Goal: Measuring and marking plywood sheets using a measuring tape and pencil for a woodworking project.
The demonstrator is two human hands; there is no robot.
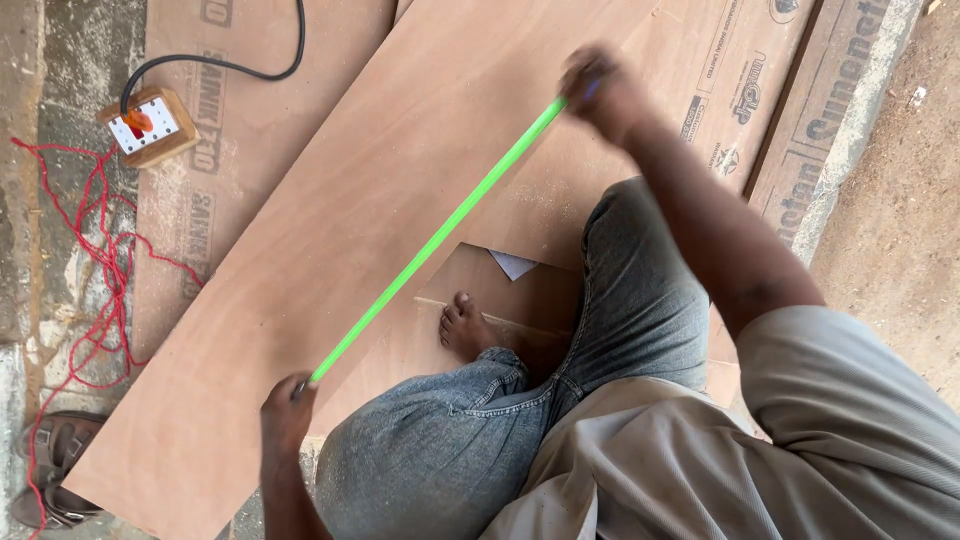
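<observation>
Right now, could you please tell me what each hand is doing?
Left hand: closed, pinching the near end of the green tape on the plywood board.
Right hand: closed on the tape's far end, blurred.

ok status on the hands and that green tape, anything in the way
Left hand pins the near end of the green tape; right hand, blurred, grips the far end. Tape stretched along the plywood sheet edge. Nothing across its line.

left hand (287, 410) — pins green tape (440, 235) on plywood sheet (330, 250) | right hand (600, 90) — holds far end, blurred
</observation>
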